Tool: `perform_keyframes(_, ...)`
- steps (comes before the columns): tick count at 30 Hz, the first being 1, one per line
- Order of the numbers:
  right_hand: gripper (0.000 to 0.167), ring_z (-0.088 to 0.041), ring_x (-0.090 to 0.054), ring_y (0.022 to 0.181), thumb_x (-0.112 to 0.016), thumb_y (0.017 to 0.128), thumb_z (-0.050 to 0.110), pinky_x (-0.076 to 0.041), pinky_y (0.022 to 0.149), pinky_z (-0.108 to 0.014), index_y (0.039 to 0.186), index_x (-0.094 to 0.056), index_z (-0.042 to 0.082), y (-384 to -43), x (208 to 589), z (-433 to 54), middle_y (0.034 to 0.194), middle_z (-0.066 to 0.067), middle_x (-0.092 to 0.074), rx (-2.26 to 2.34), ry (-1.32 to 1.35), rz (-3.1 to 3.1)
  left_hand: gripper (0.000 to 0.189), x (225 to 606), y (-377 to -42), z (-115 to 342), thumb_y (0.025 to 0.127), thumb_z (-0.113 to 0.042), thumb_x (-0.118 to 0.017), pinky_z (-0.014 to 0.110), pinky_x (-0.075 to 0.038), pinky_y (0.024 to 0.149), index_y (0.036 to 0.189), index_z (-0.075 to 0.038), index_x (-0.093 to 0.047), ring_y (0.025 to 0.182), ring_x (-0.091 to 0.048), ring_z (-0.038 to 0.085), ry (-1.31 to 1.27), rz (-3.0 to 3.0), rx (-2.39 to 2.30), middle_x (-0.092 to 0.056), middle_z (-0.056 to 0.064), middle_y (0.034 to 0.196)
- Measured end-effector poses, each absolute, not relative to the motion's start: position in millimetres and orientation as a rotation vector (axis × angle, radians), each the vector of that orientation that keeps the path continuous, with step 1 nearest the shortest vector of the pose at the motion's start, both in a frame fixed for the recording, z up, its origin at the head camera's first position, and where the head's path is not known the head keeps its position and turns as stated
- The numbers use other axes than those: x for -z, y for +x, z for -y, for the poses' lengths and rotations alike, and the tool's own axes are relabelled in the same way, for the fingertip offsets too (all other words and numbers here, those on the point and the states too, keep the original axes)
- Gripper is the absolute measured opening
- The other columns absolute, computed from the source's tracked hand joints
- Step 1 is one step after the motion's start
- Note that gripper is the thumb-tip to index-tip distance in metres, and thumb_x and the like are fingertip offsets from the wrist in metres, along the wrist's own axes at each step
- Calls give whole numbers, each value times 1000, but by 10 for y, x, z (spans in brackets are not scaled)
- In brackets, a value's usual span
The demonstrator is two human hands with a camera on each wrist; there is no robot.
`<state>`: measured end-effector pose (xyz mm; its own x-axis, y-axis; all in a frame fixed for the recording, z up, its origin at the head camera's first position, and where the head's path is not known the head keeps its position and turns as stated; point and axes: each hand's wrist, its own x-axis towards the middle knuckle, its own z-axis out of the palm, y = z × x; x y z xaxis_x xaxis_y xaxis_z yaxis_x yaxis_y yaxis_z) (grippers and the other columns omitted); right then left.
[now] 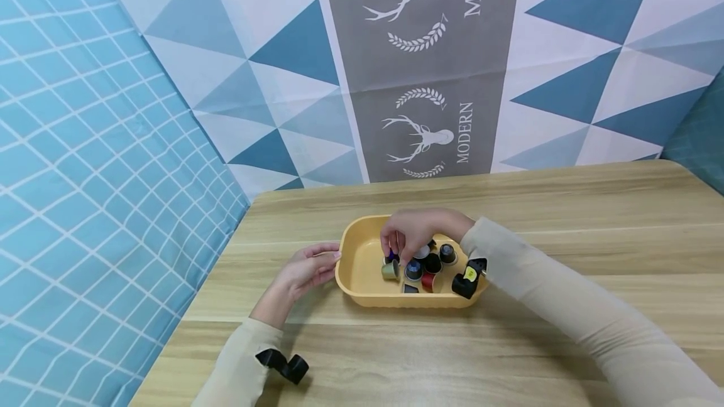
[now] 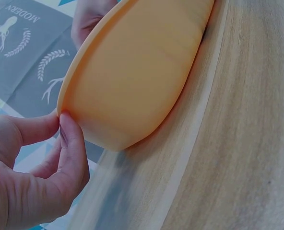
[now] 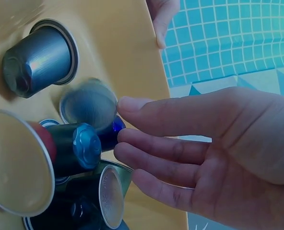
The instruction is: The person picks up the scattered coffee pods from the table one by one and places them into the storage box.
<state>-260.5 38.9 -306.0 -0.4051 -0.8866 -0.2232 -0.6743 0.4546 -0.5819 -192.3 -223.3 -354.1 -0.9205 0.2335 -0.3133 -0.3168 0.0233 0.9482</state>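
Note:
My left hand pinches the left end of the yellow tray at its rim, between thumb and fingers. Over the inside of this tray, my right hand reaches down with bent fingers. In the right wrist view its thumb and fingertips meet the edge of a dark blue coffee capsule with a blurred silver lid. Beside these fingers in the head view lies a green-gold capsule on its side. Other capsules sit close by, among them a red capsule and a black capsule.
The tray stands on a wood-grain table. Behind the table hangs a patterned cloth with triangles and deer heads, and a blue gridded cloth is on the left. Black camera straps sit on both wrists.

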Motion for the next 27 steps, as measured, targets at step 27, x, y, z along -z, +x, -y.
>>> perform_keyframes(27,24,-19,-61,95,-67,89,21,-53,80,-32,108,-64,7,-2227,2898,-1147,104,-8,-67,747,-1236,-2527,42,3420,-1943,2161,93,-6,-60,17,-56,78,130,9,-49,86,-66,5,-114,-2106,-1858,-67,3,101)
